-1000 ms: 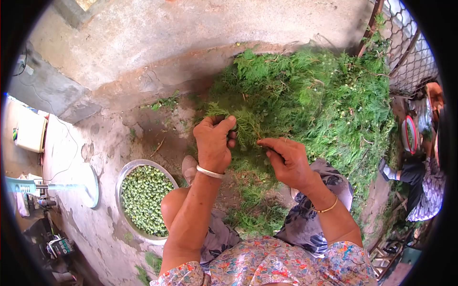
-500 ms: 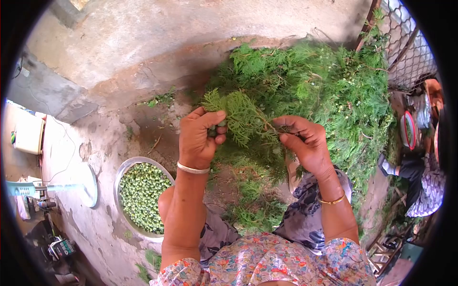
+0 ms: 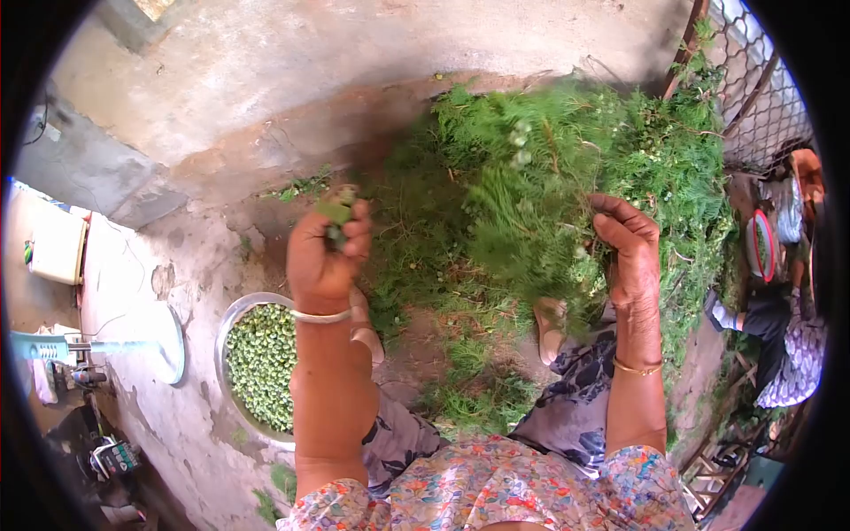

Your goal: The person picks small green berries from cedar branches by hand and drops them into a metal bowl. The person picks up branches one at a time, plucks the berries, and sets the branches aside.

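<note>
My left hand [image 3: 326,252], on the left above the basin side, has its fingers curled round several small green cones [image 3: 336,234]. Slight blur covers its fingertips. In my right hand [image 3: 630,239] the thumb and fingers pinch the stem end of a leafy conifer branch [image 3: 531,199], which is smeared by motion and bears pale green cones. Below and behind it lies a heap of cut conifer branches [image 3: 677,181]. A round metal basin [image 3: 222,354] holds a mass of picked green cones [image 3: 261,367]; my left forearm hides its right edge.
A wall [image 3: 354,53] runs behind the heap. Loose sprigs [image 3: 474,398] litter the ground between my feet. At left stands a fan [image 3: 164,343]. A wire mesh panel [image 3: 766,84] and another person's patterned clothing [image 3: 792,363] are at the right.
My hands have drawn apart: the left moved left and down with cones, the right moved right with the branch. The left hand no longer touches the foliage.
</note>
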Demonstrator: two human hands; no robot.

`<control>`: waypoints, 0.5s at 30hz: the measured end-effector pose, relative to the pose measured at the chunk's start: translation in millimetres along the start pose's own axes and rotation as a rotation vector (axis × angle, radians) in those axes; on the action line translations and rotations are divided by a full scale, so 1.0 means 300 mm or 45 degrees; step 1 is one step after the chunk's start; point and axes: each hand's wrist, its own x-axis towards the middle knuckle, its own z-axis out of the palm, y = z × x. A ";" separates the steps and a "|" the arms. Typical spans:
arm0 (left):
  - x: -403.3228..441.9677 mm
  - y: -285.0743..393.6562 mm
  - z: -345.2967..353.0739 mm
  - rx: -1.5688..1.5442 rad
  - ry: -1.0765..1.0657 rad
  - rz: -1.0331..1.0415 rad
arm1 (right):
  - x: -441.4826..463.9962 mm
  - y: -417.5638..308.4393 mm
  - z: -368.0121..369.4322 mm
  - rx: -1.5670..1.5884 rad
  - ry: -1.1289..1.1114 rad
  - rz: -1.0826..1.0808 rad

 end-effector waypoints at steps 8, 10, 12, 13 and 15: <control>0.018 -0.141 0.033 -0.030 -0.132 -0.163 | -0.012 0.021 0.089 0.226 -0.025 0.115; 0.020 -0.159 0.047 0.002 -0.113 -0.164 | -0.017 0.035 0.115 0.048 0.013 -0.067; 0.012 -0.190 0.079 0.242 0.007 -0.091 | -0.036 0.044 0.148 -0.055 -0.067 -0.198; 0.010 -0.207 0.087 0.235 0.003 -0.097 | -0.048 0.048 0.165 -0.154 -0.145 -0.318; -0.002 -0.239 0.100 0.375 0.053 -0.089 | -0.070 0.071 0.181 -0.247 -0.211 -0.249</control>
